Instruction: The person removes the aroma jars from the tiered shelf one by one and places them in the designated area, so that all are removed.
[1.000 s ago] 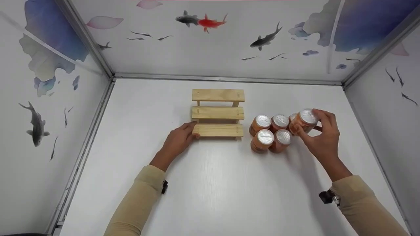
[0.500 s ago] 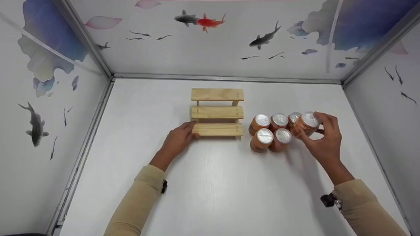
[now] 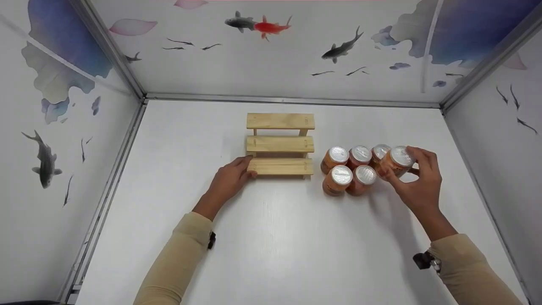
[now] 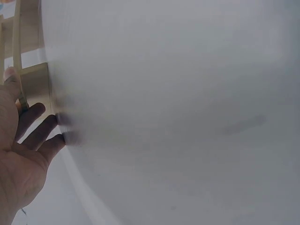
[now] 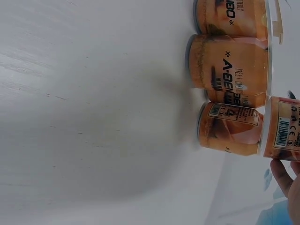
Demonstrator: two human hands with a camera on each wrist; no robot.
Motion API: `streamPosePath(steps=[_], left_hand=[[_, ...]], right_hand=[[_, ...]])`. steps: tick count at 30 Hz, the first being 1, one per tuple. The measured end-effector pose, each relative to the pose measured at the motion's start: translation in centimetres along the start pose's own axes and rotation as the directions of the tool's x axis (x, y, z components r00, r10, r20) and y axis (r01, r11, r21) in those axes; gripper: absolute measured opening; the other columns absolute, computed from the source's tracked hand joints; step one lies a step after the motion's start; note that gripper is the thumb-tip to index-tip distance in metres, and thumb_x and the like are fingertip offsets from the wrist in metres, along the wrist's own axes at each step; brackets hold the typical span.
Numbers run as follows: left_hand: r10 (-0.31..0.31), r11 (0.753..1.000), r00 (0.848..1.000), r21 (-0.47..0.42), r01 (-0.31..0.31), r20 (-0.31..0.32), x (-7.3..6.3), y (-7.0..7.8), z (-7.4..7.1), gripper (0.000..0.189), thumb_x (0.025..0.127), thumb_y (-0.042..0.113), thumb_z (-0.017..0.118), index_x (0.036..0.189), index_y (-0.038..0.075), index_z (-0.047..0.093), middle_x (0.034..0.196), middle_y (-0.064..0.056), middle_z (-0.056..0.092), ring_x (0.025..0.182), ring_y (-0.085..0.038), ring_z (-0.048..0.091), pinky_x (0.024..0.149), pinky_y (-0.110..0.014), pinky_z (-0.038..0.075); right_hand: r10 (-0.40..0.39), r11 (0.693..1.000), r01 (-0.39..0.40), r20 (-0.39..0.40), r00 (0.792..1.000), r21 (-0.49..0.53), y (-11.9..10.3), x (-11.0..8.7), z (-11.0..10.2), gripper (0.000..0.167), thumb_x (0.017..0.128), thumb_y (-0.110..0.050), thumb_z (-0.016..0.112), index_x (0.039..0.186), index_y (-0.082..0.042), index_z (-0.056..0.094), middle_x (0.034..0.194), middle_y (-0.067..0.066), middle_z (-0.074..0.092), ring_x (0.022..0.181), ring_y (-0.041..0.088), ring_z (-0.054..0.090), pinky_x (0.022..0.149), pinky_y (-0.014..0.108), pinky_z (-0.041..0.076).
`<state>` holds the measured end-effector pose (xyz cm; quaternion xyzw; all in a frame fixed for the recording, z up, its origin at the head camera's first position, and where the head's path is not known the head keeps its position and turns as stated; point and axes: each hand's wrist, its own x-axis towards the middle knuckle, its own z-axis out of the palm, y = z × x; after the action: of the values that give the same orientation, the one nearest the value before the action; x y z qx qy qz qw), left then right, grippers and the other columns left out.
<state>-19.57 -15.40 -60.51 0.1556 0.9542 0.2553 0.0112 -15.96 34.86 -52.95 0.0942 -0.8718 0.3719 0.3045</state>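
Note:
A three-step wooden stand (image 3: 280, 144) stands mid-table in the head view. My left hand (image 3: 228, 182) holds the left end of its lowest step; in the left wrist view the thumb (image 4: 10, 77) and index finger lie on opposite sides of the board, while the other fingertips reach down to the tabletop. My right hand (image 3: 419, 186) grips an orange can (image 3: 394, 163) with a silver lid, thumb on its near left, fingers on its right. In the right wrist view the held can (image 5: 283, 129) is raised, its base right at the top of a standing can (image 5: 229, 129).
Several more orange cans (image 3: 338, 155) with silver lids stand close together in two rows, right of the stand. White panels (image 3: 292, 80) printed with fish border the white table (image 3: 271, 245) at the back and both sides, along metal rails.
My right hand has shifted slightly right and toward me with the can, showing more of the can behind it. The left hand keeps its hold on the stand.

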Motion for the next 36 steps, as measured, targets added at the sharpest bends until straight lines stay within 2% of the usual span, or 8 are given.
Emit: streamPosePath(steps=[5, 11, 25, 36], left_hand=[[-0.012, 1.0, 1.0, 0.002, 0.012, 0.01, 0.1, 0.0, 0.0, 0.069, 0.112, 0.055, 0.054, 0.166, 0.013, 0.052, 0.161, -0.012, 0.062, 0.141, -0.039, 0.067, 0.115, -0.055, 0.056], [-0.024, 1.0, 1.0, 0.0, 0.024, 0.019, 0.1, 0.0, 0.1, 0.069, 0.112, 0.056, 0.054, 0.167, 0.014, 0.051, 0.163, -0.011, 0.061, 0.143, -0.038, 0.065, 0.117, -0.055, 0.055], [-0.029, 0.999, 0.999, -0.023, 0.029, 0.021, 0.0, 0.0, 0.0, 0.067, 0.113, 0.054, 0.054, 0.168, 0.016, 0.049, 0.164, -0.011, 0.06, 0.146, -0.038, 0.063, 0.118, -0.055, 0.054], [-0.042, 0.999, 0.998, -0.024, 0.043, 0.039, 0.1, -0.1, 0.0, 0.069, 0.113, 0.056, 0.054, 0.168, 0.015, 0.049, 0.166, -0.01, 0.058, 0.148, -0.038, 0.062, 0.119, -0.055, 0.053]], right_hand=[[0.005, 1.0, -0.005, 0.009, 1.0, -0.015, 0.4, -0.4, 0.0, 0.07, 0.08, -0.001, 0.096, 0.144, 0.003, 0.067, 0.137, 0.029, 0.06, 0.119, -0.003, 0.054, 0.087, -0.001, 0.049], [0.047, 0.999, -0.046, 0.027, 0.999, -0.027, 1.0, -1.0, 0.3, 0.071, 0.08, -0.001, 0.096, 0.144, 0.003, 0.066, 0.138, 0.027, 0.06, 0.118, -0.002, 0.054, 0.086, 0.001, 0.05], [0.086, 0.996, -0.084, 0.107, 0.991, -0.027, 2.6, -2.8, 1.5, 0.074, 0.08, -0.004, 0.098, 0.145, 0.004, 0.064, 0.14, 0.027, 0.057, 0.118, 0.004, 0.053, 0.085, -0.002, 0.048], [0.15, 0.988, -0.143, 0.159, 0.976, -0.053, 3.7, -3.7, 2.4, 0.07, 0.084, -0.003, 0.094, 0.146, 0.004, 0.061, 0.14, 0.022, 0.056, 0.127, 0.016, 0.056, 0.086, -0.002, 0.048]])
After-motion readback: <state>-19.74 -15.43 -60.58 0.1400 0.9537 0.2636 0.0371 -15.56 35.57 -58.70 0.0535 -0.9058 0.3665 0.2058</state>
